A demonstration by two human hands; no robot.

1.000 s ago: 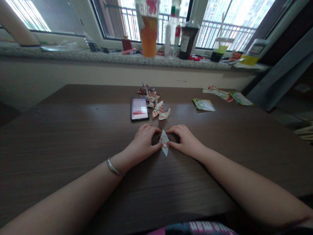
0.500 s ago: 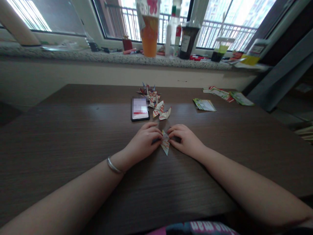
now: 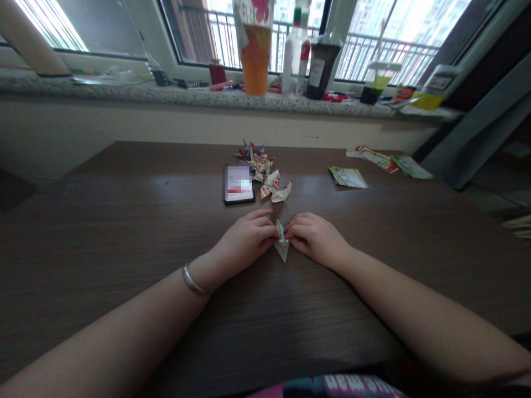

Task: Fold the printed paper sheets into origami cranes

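A small piece of folded printed paper (image 3: 282, 250), diamond-like with a pointed lower end, lies on the brown table (image 3: 232, 326) between my two hands. My left hand (image 3: 251, 235) pinches its left edge, and a silver bangle sits on that wrist. On the opposite edge, the fingers of my right hand (image 3: 313, 235) are closed. The paper's upper half shows an opened fold with a pale inside. Just beyond my hands lie several folded paper pieces (image 3: 271, 182), loosely heaped, beside a phone (image 3: 239, 184) with a lit screen.
A stack of printed paper sheets (image 3: 348, 177) lies to the right, with more wrappers (image 3: 377, 158) behind it. Along the granite windowsill (image 3: 166, 97) stand a tall cup of orange drink (image 3: 255, 61), a dark bottle (image 3: 321, 66) and other containers. A grey curtain (image 3: 477, 127) hangs at right.
The paper's upper part has been opened along a fold, showing its pale inside. My fingers have come closer in on both of its edges.
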